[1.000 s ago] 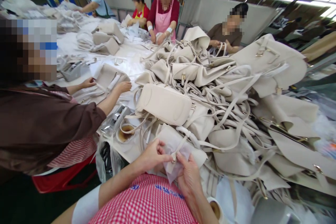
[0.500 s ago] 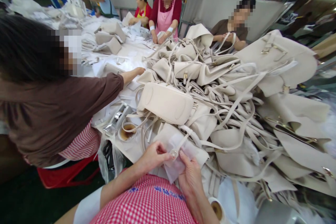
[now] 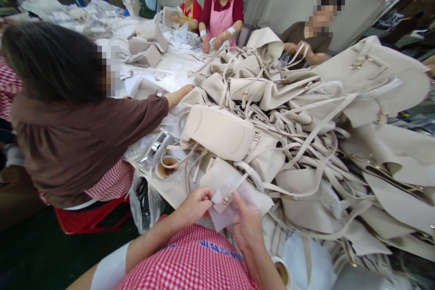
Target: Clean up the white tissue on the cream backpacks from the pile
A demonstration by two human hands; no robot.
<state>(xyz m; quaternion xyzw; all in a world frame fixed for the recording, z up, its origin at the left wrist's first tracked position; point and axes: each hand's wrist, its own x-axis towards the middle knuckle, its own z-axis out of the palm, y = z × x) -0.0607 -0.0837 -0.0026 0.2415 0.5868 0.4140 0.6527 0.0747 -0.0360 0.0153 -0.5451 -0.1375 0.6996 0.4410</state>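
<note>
In front of me lies a cream handbag [image 3: 220,176] with a strap [image 3: 237,184] that ends in a small metal buckle [image 3: 227,199]. A thin translucent sheet of tissue paper [image 3: 222,219] lies beneath the buckle end. My right hand [image 3: 249,226] grips the sheet and strap end, thumb on top by the buckle, its other fingers hidden below. My left hand [image 3: 194,207] is closed in a pinch at the sheet's left corner, just left of the buckle.
Another cream handbag [image 3: 217,132] rests just beyond, beside a big heap of bags and straps [image 3: 299,145]. To the left are a cup of brown liquid [image 3: 167,167], a tape dispenser [image 3: 154,149] and a co-worker's outstretched arm [image 3: 178,95]. A tape roll [image 3: 281,272] sits near my right forearm.
My left hand has drawn back left from the buckle to the sheet's corner. My right hand still holds the strap end. The view has shifted slightly to the left.
</note>
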